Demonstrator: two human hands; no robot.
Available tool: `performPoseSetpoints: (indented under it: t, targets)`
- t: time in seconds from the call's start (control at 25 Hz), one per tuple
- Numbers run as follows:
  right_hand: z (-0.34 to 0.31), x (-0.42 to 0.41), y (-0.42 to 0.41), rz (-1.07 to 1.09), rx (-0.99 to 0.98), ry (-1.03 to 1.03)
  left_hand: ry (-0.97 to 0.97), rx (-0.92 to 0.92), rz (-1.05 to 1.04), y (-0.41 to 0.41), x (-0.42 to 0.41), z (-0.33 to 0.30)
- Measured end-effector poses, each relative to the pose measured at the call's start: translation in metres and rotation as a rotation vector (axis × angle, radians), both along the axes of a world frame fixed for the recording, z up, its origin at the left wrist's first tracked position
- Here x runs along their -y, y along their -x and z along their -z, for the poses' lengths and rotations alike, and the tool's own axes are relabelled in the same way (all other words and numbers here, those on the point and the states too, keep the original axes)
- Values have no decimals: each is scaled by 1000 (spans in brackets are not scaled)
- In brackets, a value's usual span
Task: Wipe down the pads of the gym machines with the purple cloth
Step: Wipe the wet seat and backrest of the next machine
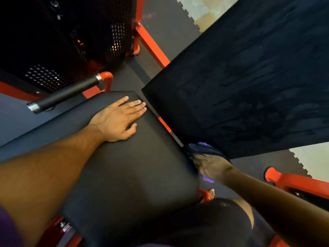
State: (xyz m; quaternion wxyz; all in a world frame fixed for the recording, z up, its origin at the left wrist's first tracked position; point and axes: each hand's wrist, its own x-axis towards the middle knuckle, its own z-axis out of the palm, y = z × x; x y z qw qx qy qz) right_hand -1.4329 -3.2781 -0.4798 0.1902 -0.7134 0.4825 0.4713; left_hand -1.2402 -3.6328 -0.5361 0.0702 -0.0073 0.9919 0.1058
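A black seat pad [135,168] fills the middle of the view. A larger black back pad [249,82] slopes up to the right, with damp streaks on its surface. My left hand [119,120] lies flat on the seat pad near its far edge, fingers straight. My right hand [211,166] grips the purple cloth [204,148] at the bottom corner of the back pad, beside the right edge of the seat. Most of the cloth is bunched under my fingers and looks dark in shadow.
A black handle bar [65,93] with a metal end cap juts out on an orange frame [151,45] at left. A perforated black weight-stack guard [62,38] stands behind it. Another orange frame foot [277,177] sits on the dark rubber floor at right.
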Motion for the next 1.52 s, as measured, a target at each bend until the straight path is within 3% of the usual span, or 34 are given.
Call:
performPoseSetpoints:
  t: [0.08,0.2,0.28,0.36,0.48,0.56,0.64,0.76,0.88,1.16,1.32,1.4,1.52]
  targets:
    - [-3,-15,5,33,85,-201,-5,4,-2,1,0,0]
    - [-20,9,-7,204,157,-238,-8,8,-3,0,-3,-2]
    - [-40,52,-16,207,232,-53,-10,1,-3,-1,-5,-3]
    - [-53,110,-16,99,280,281,-8,-16,-11,0,-4,-4]
    - [-64,216,-14,15,206,583,-36,-35,-18,1,-5,-4]
    - [-68,273,-6,41,91,633,-43,-52,-18,1,-2,-3]
    - [-59,289,7,122,-39,511,-53,-50,-18,1,-1,-2]
    - [-49,258,15,86,-73,451,-58,-43,-24,0,0,1]
    - [-45,183,9,111,12,339,-77,-29,-27,-1,0,0]
    - [-34,2,4,434,110,167,-68,-17,-27,0,-1,-3]
    - [-59,0,-7,422,164,205,-44,12,-18,0,-2,-5]
    - [-61,9,-15,433,188,109,-39,21,-12,0,-3,-7]
    - [-77,60,-31,467,203,310,-32,13,-10,3,-2,-7]
